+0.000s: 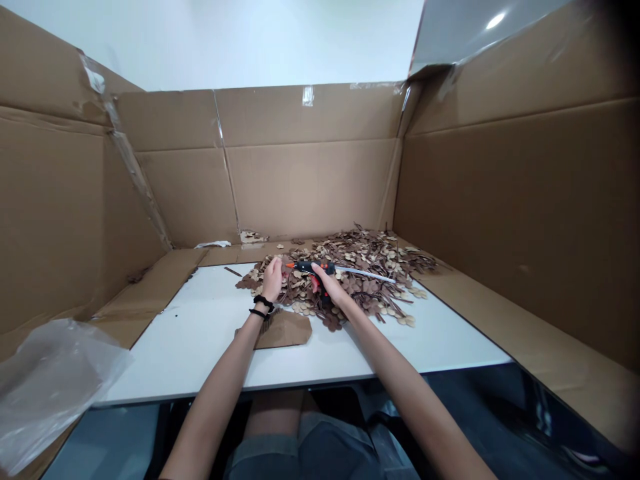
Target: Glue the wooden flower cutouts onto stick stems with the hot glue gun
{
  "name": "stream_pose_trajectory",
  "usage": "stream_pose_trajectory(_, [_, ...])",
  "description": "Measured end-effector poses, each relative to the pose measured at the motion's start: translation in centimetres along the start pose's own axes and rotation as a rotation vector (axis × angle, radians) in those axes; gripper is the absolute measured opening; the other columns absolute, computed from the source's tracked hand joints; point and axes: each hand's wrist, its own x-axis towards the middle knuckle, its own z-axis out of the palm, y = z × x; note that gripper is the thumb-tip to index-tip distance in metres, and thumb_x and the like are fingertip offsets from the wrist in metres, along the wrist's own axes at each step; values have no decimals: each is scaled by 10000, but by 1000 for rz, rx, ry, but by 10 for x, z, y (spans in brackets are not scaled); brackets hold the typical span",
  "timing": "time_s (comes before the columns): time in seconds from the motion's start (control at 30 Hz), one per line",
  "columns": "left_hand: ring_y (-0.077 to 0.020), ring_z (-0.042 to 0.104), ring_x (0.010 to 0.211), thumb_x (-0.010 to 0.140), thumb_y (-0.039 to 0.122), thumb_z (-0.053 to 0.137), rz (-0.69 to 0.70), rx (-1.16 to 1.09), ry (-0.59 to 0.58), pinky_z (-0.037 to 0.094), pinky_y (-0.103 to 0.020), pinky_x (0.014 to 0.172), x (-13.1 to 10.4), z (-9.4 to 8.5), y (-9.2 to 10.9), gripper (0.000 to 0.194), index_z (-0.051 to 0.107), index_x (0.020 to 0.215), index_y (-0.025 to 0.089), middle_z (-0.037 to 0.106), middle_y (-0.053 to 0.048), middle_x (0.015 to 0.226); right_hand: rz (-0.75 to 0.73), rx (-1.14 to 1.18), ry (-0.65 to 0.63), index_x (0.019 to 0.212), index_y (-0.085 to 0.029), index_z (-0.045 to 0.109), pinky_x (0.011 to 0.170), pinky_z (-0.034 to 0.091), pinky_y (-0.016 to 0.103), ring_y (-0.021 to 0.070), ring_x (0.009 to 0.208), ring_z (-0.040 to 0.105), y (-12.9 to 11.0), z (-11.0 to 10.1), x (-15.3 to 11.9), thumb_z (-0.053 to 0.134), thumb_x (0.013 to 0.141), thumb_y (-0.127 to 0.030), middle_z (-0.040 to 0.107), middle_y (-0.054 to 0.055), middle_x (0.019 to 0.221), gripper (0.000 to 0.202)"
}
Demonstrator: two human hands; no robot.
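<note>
Glue gun [311, 269] over the near edge of the wooden pieces pile [350, 267], right hand [330, 283] fingers wrapped around its grip, left hand [273, 277] fingers pinched at its orange nozzle, white surface [200, 333] beneath the pile

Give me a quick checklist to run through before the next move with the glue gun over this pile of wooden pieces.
1. Right hand grips the glue gun: ok.
2. Left hand at the orange nozzle end: ok.
3. What the left hand pinches: cannot tell.
4. Glue stick sits in the gun's back: ok.
5. Pile of wooden pieces lies on the white table: ok.
6. Cardboard scrap lies under the wrists: ok.
</note>
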Motion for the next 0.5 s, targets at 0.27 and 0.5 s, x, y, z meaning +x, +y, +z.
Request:
stream_pose_trajectory(0.27, [-134,526,611,933,386,376,-23,1,19,457,-240,590,0,1,-2,290,455,720,207,512,-2,671,-34,-33,7,447,-221,461,647,383,312,147,490,455,10,-2,4,375,840,-699,455,-10,461,624])
stream_pose_trajectory(0.5, [-144,572,677,940,402,351,-39,29,12,482,-249,634,-1,1,-1,296,466,751,205,558,-18,719,3,-32,10,456,-226,444,601,366,306,140,469,424,8,-1,3,383,821,-718,431,-21,450,616])
